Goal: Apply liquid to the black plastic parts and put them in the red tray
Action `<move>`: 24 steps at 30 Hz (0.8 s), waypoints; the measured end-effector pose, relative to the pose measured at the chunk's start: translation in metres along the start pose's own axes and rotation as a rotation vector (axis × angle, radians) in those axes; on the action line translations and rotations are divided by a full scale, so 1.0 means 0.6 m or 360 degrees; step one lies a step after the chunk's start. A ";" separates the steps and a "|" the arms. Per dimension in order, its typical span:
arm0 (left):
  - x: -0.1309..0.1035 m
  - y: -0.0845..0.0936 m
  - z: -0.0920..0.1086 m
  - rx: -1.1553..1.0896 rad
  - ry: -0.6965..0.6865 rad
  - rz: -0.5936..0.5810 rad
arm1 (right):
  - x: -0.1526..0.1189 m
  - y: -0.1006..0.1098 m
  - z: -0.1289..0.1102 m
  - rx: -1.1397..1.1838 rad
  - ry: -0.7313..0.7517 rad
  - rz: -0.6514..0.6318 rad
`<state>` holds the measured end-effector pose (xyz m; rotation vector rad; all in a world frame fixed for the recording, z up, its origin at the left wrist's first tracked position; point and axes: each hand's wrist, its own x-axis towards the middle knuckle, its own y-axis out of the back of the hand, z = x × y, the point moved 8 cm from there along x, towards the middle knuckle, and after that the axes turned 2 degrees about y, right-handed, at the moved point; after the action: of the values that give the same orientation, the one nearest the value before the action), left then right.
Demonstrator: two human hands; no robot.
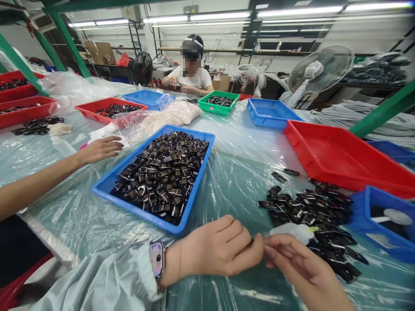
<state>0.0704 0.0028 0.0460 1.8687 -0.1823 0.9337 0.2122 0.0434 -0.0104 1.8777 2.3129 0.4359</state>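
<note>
My left hand (223, 248), with a watch on its wrist, is closed, its thumb and forefinger pinched together. Its tips meet those of my right hand (298, 263), which is also pinching. Whatever lies between the fingers is too small or hidden to make out. Just behind my right hand is a whitish translucent object (293, 233) with a yellow tip. Beside it spreads a pile of glossy black pieces (304, 205) on the plastic-covered table. Beyond my left hand stands a blue tray (191, 216) heaped with small dark brown-black pieces.
A co-worker's bare arm (97, 150) reaches in from the left near white papers. At right are a red tray (343, 151) and a blue bin (382, 242) holding a white scoop-like item. Another person (191, 69) sits across the table, behind a green tray (218, 103).
</note>
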 end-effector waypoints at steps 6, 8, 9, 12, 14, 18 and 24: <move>0.000 0.000 -0.012 -0.0188 0.0182 -0.0023 | -0.006 -0.016 0.008 0.0445 -0.0342 -0.0098; -0.001 -0.004 -0.023 -0.0324 0.0328 -0.0068 | -0.007 -0.024 0.001 0.0548 -0.0360 -0.0129; -0.002 -0.007 -0.028 -0.0394 0.0394 -0.0082 | -0.008 -0.026 -0.003 0.0594 -0.0360 -0.0129; -0.003 -0.012 -0.034 -0.0573 0.0496 -0.0093 | -0.011 -0.030 -0.012 0.0752 -0.0383 -0.0109; -0.002 -0.015 -0.033 -0.0654 0.0500 -0.0096 | -0.014 -0.036 -0.014 0.0892 -0.0428 -0.0140; 0.000 -0.020 -0.027 -0.0734 0.0481 -0.0135 | -0.019 -0.044 -0.013 0.1032 -0.0478 -0.0192; -0.002 -0.027 -0.023 -0.0765 0.0471 -0.0220 | -0.026 -0.052 -0.014 0.1067 -0.0523 -0.0279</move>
<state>0.0709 0.0219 0.0365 1.2719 -0.0849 0.9595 0.1839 0.0214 -0.0131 1.7555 2.5286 -0.7013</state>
